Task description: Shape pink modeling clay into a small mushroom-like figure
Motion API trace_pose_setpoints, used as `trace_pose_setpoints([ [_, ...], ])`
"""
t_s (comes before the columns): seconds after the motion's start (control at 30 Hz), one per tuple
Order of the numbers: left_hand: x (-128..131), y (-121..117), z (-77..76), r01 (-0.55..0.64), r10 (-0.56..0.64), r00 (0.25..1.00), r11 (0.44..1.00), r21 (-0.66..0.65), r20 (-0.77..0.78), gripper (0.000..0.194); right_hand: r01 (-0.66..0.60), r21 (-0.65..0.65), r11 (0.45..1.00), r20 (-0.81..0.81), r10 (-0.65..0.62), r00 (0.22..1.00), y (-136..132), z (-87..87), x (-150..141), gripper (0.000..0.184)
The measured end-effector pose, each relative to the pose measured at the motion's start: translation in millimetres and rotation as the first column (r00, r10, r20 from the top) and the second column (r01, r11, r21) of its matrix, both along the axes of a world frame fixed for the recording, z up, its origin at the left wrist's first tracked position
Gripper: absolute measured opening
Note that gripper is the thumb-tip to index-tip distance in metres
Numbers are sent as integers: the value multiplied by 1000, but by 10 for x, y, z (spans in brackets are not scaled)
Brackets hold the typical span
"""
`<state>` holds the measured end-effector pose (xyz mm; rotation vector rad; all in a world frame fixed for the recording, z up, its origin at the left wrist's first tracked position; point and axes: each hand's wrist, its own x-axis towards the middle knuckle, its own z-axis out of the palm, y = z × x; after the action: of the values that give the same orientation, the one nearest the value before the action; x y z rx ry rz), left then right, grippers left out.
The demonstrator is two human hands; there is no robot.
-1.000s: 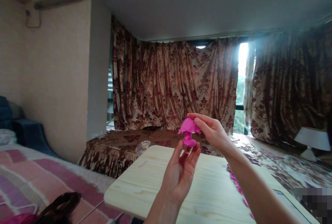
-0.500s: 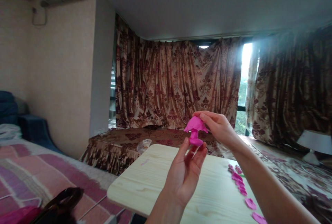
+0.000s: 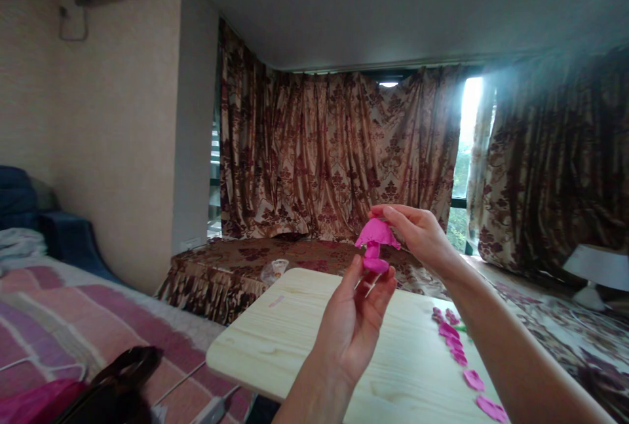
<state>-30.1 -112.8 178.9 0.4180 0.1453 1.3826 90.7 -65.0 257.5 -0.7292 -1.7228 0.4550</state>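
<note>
A pink clay lamp-like model point(image 3: 377, 238) is held up above the table, upright, with a ruffled domed top, a short stem and a round flat base. My left hand point(image 3: 354, 319) grips the base from below between thumb and fingers. My right hand point(image 3: 413, 227) pinches the top of the dome from the right side. Several flattened pink clay pieces point(image 3: 474, 380) lie in a row along the right part of the table, with a bit of green point(image 3: 460, 328) near the far end.
The pale wood-grain table point(image 3: 265, 345) lies beneath my hands. A clear plastic cup point(image 3: 279, 268) stands on the patterned ledge behind it. A white lamp point(image 3: 594, 273) is at the far right. On the striped bed point(image 3: 88, 319) at left lie a dark bag point(image 3: 113, 388) and cables.
Both hands and the clay model have shifted slightly right in the picture as the camera turned. The row of pink pieces shows more fully. The grip stays the same.
</note>
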Motion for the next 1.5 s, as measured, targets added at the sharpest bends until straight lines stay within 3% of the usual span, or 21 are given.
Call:
trace_pose_setpoints([
  [0.3,1,-42,8,4,0,993,999,34,-115,11,-39,-64,997,46,42,998,-40,1,35,28],
  [0.43,8,-15,-12,-65,71,975,997,38,-212,12,-58,-98,993,77,66,995,-40,-18,44,26],
  [0.57,18,12,-52,-143,175,941,981,129,-290,16,-94,-126,988,60,102,993,-67,-43,58,24],
  [0.73,19,56,-130,-258,350,871,924,284,-346,20,-168,-173,970,-22,167,986,-87,-47,64,25],
  [0.83,18,71,-139,-278,395,849,899,339,-351,24,-205,-179,962,-49,199,979,-83,-43,63,24],
  [1.13,21,71,-118,-253,370,865,905,342,-340,25,-336,-281,899,-159,302,940,-119,-77,16,28],
  [1.5,36,65,-114,-248,335,904,917,313,-265,23,-397,-285,872,-259,329,908,-126,-165,-59,26],
])
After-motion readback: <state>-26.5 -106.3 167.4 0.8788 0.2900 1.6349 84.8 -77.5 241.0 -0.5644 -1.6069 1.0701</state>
